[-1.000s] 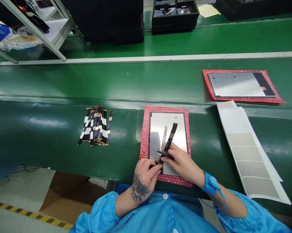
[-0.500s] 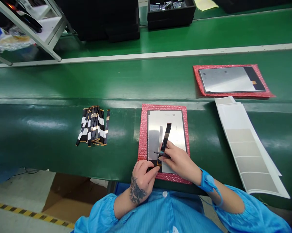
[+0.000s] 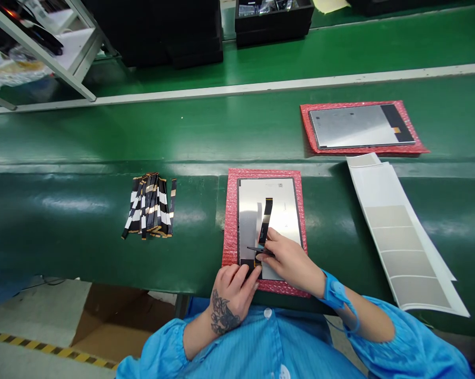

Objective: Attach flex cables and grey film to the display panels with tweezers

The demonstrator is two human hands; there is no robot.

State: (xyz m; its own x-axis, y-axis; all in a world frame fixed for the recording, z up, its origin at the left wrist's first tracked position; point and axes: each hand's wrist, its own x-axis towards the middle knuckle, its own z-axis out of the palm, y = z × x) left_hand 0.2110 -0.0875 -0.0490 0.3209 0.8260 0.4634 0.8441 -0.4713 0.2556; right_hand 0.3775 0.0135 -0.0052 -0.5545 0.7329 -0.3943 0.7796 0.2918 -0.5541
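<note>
One flat ribbon strip (image 3: 266,216) seems partway fitted: it lies over the silver panel (image 3: 283,210), which rests on red bubble wrap (image 3: 230,226) right before the person. The right hand (image 3: 290,258) is closed on a dark pointed tool (image 3: 257,249), its fingers touching the strip near its lower part. The left hand (image 3: 235,292) is half curled, thumb and fingertips at the panel's dark near end; I cannot tell whether they pinch anything. Whether the strip's lower end is seated is hidden. Beyond that, a pile of strips (image 3: 150,205) lies well to the left, apparently unused, and a second panel (image 3: 348,129) sits farther off, with no such strip visible on it
</note>
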